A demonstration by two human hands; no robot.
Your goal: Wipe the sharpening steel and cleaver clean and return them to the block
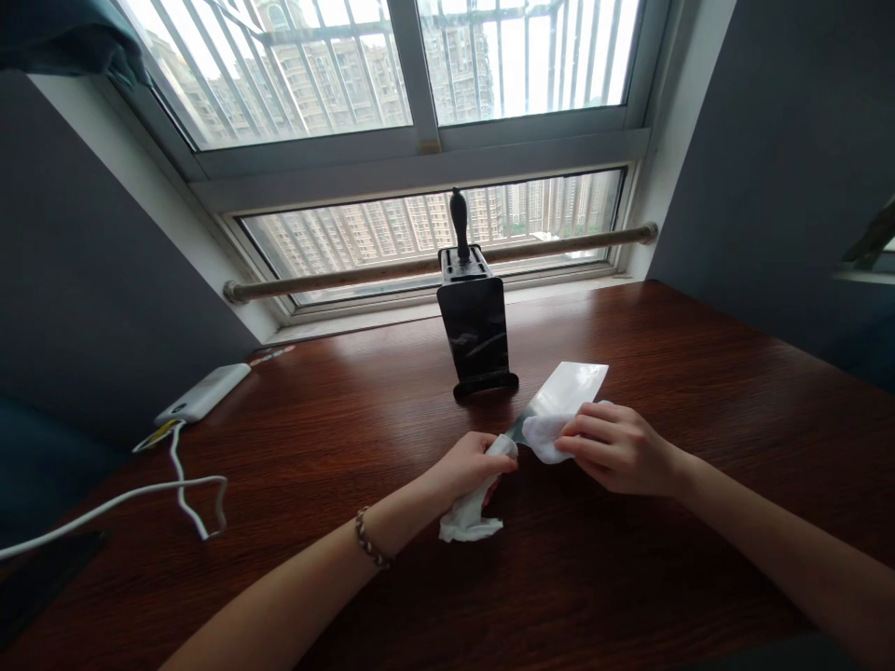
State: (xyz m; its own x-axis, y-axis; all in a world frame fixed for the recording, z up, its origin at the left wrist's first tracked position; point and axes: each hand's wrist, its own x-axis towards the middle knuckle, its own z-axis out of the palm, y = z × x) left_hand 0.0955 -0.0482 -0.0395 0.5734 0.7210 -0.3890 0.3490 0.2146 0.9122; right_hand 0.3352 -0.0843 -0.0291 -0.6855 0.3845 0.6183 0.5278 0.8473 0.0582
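Observation:
A cleaver (570, 384) with a broad shiny blade is held above the table, its blade pointing away and to the right. My left hand (474, 469) is closed round its handle, which is wrapped in a white tissue (470, 524) that hangs down below the fist. The handle itself is hidden under the wrap. My right hand (619, 447) pinches a white cloth or wad of tissue (549, 436) against the blade near the handle end. Just beyond the cleaver stands a black knife block (475, 331) with one dark-handled tool (459, 222) upright in it.
On the left of the brown wooden table (336, 429) lies a white power bank (204, 393) with a white cable (180, 480) plugged in. A dark flat object (48, 578) sits at the lower left edge. A rail (559, 245) crosses the window behind the block.

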